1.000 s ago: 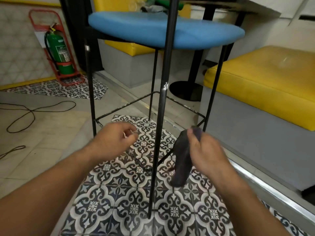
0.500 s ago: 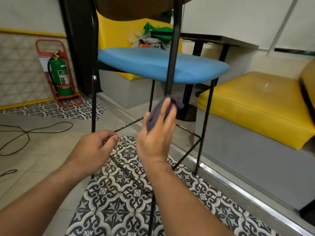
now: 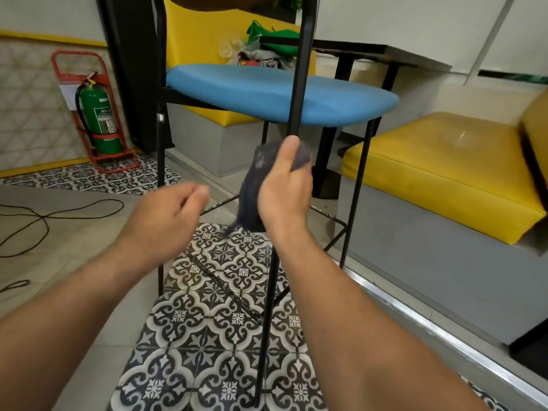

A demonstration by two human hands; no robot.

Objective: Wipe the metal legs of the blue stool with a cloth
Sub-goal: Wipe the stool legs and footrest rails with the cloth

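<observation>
My right hand [image 3: 283, 191] pinches the cloth [image 3: 252, 197] round the near leg [image 3: 299, 84] of the blue stool [image 3: 267, 93]; left hand [image 3: 166, 215] at nine o'clock, fingers [image 3: 192, 192] loosely curled, empty

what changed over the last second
The right hand carried the cloth up from near the footrest to the front leg just under the seat, now holding it against the leg. The left hand stayed empty; the stool stayed put.

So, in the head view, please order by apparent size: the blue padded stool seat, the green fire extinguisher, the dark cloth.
1. Blue padded stool seat.
2. Green fire extinguisher and dark cloth look alike; the cloth is nearer and partly hidden by the right hand, so unranked.
</observation>
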